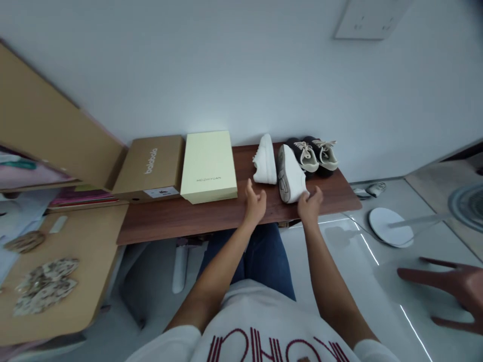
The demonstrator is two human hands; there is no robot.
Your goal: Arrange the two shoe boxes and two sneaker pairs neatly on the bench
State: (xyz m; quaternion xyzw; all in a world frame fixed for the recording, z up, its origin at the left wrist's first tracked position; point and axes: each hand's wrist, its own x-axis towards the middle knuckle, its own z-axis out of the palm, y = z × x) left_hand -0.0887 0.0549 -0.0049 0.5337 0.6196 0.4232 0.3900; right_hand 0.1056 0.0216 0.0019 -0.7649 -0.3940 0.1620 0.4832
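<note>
Worktop (169, 222), dark reddish-brown wood, narrow, set against a white wall (169, 65). Contents, left to right:

Box (151, 163), brown card, marked "balabala", closed, small white label on its front.

Carton (209, 158), pale yellow, marked "MEIZHIYUAN", closed, just beside the first.

White shoe (267, 163), one, laced side to the left, right of the carton and apart from it.

Second white shoe (292, 173), tipped on its side, grey patterned sole facing left, near its fellow.

Dark shoes (323, 153), one pair, cream laces, upright, side by side, behind and right of the second white shoe.

Left hand (256, 202): grip open and empty, fingers parted, just below the first white shoe.

Right hand (311, 205): grip open, fingers parted, at the near end of the second white shoe; whether it touches cannot be told.

Adjoining at left: pale wood desk-type worktop (101, 236) bearing a patterned fabric bow (47, 281).

Floor, right: round white stand base (385, 223); reddish-brown stool (468, 286).
</note>
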